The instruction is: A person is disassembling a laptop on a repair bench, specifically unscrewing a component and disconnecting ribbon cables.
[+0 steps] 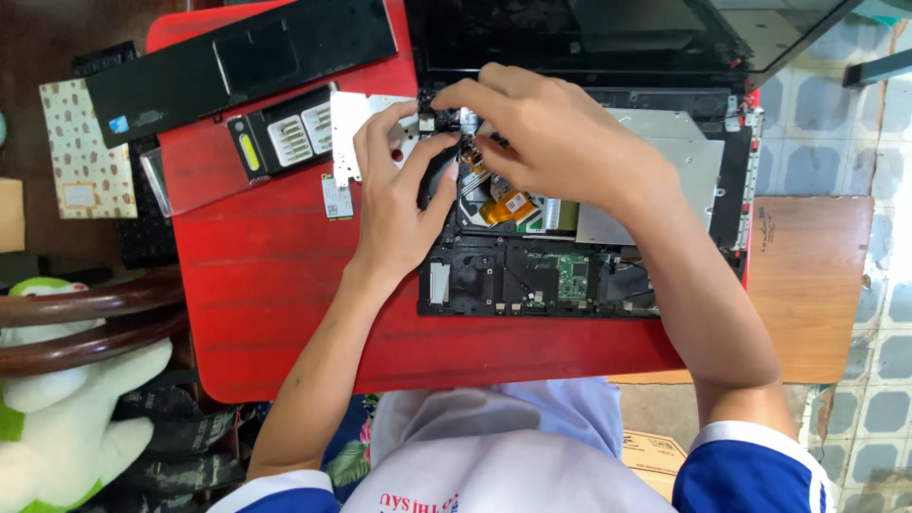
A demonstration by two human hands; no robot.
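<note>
Mid-teardown, by the look of it: left hand [394,204], fingers half-curled, steadies the opened laptop base [579,247] on the red counter [285,313]; right hand [560,138] pinches a small corner part there; lifting it likely needs care.

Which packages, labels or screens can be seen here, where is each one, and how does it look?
Laptop screen: top edge, dark, switched off, hinged open.
Small sticker: on the black palm-rest panel, upper left; blue square.
Yellow label: on the black battery, narrow strip.
Patterned box: far left, beige with brown spots, pale label.
Cardboard box: bottom, brown, printed side.
</note>
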